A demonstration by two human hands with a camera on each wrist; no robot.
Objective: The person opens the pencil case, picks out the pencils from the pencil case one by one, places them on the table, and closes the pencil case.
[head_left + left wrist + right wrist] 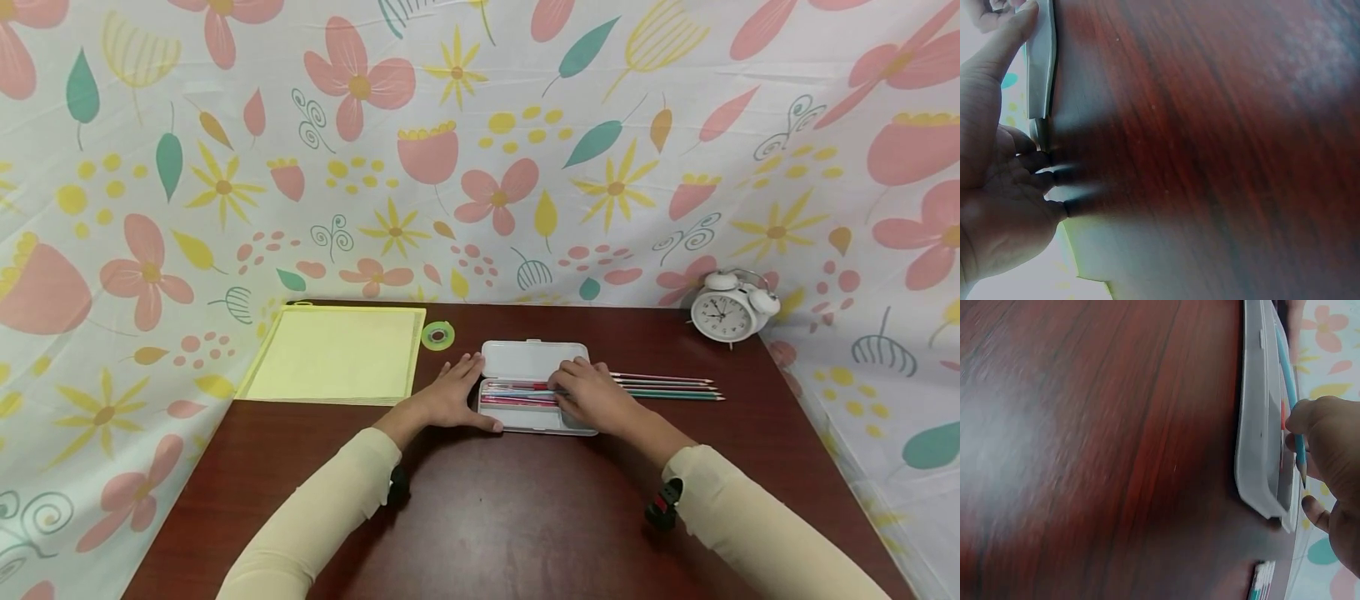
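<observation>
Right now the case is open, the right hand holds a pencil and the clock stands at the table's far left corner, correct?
Wrong corner: the head view shows the clock at the table's far right corner. The case is open and the right hand holds a pencil.

The white pencil case (534,360) lies open on the desk (480,517), its lid folded back on the far side, the left grip (450,396) touching its left end; red and pink pencils (517,402) lie lengthwise inside. A light-blue pencil (1289,378), pinched by the right grip (591,393), points its sharpened tip rightward.
</observation>
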